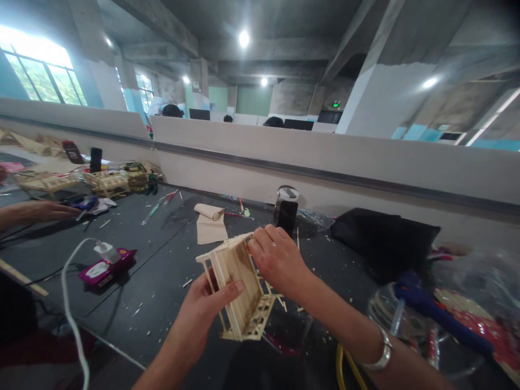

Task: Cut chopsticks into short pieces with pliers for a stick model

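A small model (233,265) made of thin wooden sticks, shaped like a little bed with railings, is tilted above the dark table (162,303). My left hand (203,303) is wrapped round its left side, the thumb lying flat on the slatted panel. At its upper right corner, the curled fingers of my right hand (278,257) pinch the edge; the fingertips are partly hidden, so any small piece between them cannot be made out. Bits of stick lie scattered around and beneath the model.
A blue glue gun (434,317) lies at right by plastic wrap. Behind are a phone (287,215) against a canister, a black cloth bag (385,238) and a partly rolled sheet (211,225). A purple power strip (108,268), another person's hand (44,211) and similar models (51,183) are left.
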The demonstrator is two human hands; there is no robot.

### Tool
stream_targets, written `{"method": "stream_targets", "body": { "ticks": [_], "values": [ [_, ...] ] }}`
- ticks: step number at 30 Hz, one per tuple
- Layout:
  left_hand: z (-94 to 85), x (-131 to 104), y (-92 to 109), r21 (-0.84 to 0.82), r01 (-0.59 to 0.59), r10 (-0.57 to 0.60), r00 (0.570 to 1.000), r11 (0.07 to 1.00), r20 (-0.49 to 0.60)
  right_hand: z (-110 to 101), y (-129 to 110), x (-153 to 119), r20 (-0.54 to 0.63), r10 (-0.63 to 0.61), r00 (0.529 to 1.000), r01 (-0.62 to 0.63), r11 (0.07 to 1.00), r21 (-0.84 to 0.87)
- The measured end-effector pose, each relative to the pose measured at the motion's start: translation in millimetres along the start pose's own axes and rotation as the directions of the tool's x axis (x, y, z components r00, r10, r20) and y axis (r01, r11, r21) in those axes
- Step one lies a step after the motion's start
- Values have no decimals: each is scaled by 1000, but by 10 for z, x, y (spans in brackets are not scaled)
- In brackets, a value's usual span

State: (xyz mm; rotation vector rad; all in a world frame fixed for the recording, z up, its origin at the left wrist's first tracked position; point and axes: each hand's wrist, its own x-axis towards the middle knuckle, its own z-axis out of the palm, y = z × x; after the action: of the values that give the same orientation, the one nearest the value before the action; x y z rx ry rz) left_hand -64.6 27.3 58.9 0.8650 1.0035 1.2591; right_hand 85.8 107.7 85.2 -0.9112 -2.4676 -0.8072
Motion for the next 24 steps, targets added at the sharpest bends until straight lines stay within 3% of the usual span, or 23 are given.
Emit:
{"method": "stream_targets", "body": {
  "ticks": [2, 5, 9, 13, 15, 18, 20, 24],
  "values": [
    [4, -21, 16, -3, 14, -14, 1000, 1000, -1, -35, 13, -5, -44, 57, 997, -54, 995, 84],
    [8, -40, 15, -19, 41, -41, 999, 999, -5, -180, 52, -21, -127, 230, 965, -169, 914, 368],
    [4, -53, -1, -50, 98, -98, 995, 994, 0, -385, 188, -80, -132, 507, 852, -292, 668, 685],
    [-2, -82, 28, -70, 139, -139, 990, 988, 6, -293, 388, -159, 74, 685, 725, -405, 338, 850],
    [-13, -100, 47, -87, 158, -157, 987, 984, 23, -157, 438, -192, 227, 670, 707, -420, 139, 897],
    [-41, -123, 55, -109, 193, -187, 981, 975, 59, 16, 412, -234, 420, 553, 720, -431, -118, 895],
    [-62, -134, 46, -116, 212, -205, 976, 970, 72, 69, 355, -257, 502, 441, 744, -457, -212, 864],
    [-79, -154, 37, -132, 236, -225, 969, 963, 98, 98, 245, -289, 572, 245, 783, -510, -274, 815]
  ]
}}
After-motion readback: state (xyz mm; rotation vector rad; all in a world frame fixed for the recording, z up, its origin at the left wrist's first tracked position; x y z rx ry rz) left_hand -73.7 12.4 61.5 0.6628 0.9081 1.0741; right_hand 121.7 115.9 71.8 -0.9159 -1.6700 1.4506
